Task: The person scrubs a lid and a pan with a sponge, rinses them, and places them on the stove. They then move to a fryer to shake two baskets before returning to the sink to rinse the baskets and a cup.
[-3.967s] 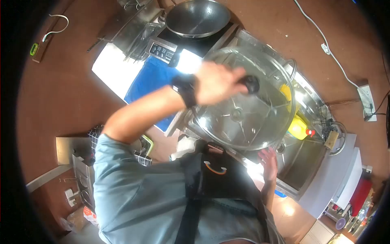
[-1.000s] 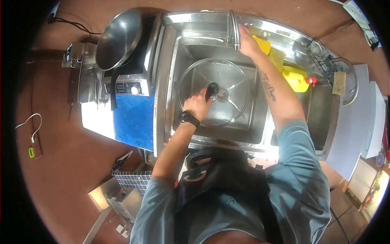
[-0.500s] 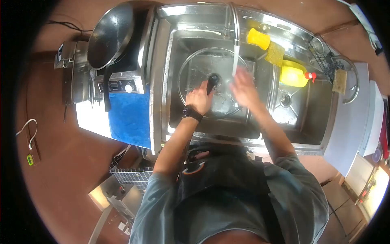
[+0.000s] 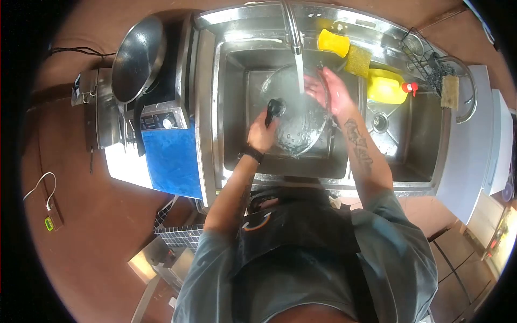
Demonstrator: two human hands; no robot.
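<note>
A clear glass pot lid (image 4: 299,132) with a metal rim is tilted over the large left sink basin (image 4: 234,118), wet and dotted with drops. My left hand (image 4: 262,133), a dark watch on its wrist, is closed around the lid's black knob (image 4: 274,110). Water from the faucet (image 4: 291,29) falls onto the glass. At the lid's right edge is my right hand (image 4: 336,94), palm turned toward the lid, fingers stretched out. Some of those fingers show through the glass behind the rim.
A yellow sponge (image 4: 333,43), a scouring pad (image 4: 357,61) and a yellow bottle with a red cap (image 4: 386,86) line the sink's back right. Another lid (image 4: 466,102) and a wire rack (image 4: 420,56) stand farther right. To the left, a frying pan (image 4: 138,59) rests near a blue mat (image 4: 171,161).
The lid has tilted up and shifted right with my left hand. My right hand has gone from over the lid to its right edge, partly behind the glass.
</note>
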